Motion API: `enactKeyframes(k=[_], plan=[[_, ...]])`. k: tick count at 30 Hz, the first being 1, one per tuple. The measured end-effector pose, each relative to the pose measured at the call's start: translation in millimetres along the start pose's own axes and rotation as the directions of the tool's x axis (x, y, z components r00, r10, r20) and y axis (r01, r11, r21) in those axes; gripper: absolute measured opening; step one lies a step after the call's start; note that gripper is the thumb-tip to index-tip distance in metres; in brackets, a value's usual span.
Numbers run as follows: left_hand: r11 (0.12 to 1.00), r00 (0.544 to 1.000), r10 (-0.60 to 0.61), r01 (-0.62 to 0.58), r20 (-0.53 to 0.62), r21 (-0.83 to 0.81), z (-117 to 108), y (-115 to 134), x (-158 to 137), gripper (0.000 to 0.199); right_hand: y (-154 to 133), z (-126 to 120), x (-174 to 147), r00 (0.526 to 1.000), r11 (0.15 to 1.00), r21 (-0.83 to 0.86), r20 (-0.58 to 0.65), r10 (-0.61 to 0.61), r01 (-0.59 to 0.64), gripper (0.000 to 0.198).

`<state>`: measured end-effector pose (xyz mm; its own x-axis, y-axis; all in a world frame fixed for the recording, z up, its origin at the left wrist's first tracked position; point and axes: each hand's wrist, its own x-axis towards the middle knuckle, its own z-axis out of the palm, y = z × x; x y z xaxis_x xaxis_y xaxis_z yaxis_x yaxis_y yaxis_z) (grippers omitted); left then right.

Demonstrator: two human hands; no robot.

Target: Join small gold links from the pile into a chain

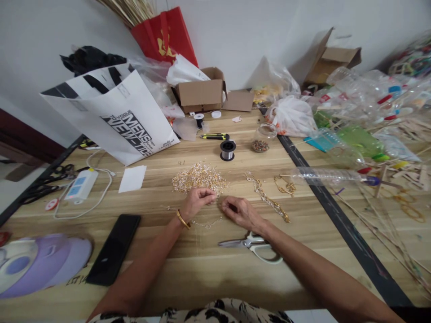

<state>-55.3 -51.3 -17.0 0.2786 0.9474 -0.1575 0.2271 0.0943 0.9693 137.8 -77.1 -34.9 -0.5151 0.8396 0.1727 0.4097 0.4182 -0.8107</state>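
Note:
My left hand [198,200], with a gold bangle at its wrist, is closed in a pinch at the near edge of a pile of small gold and clear beads [198,176]. A tiny pale piece shows by its fingertips, too small to name. Just to the right, my right hand [241,211] has thumb and fingers pressed together; what they hold is hidden. A short beaded strand [208,223] lies on the table below both hands. White-handled scissors [254,244] rest partly beneath my right forearm. Finished-looking beaded strands [266,195] lie to the right.
Beyond the beads stand a wire spool [227,151], a utility knife [214,136] and a glass jar [262,140]. A black phone [114,249] and a white power strip [81,185] lie left. Plastic bottles [357,139] crowd the right, past a black strip [323,197].

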Motion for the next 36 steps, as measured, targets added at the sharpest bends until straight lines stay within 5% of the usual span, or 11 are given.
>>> enactKeyframes(k=[8,36], plan=[[0.996,0.999,-0.040,0.041,0.024,-0.080,5.3,-6.4,-6.2,0.022,0.8,0.9,-0.5,1.000,1.000,0.008,-0.005,0.018,-0.018,0.009],[0.985,0.995,0.064,-0.076,0.083,0.156,8.7,-11.8,-7.3,0.015,4.3,1.9,-0.1,1.000,1.000,-0.016,-0.012,0.016,-0.016,0.009]])
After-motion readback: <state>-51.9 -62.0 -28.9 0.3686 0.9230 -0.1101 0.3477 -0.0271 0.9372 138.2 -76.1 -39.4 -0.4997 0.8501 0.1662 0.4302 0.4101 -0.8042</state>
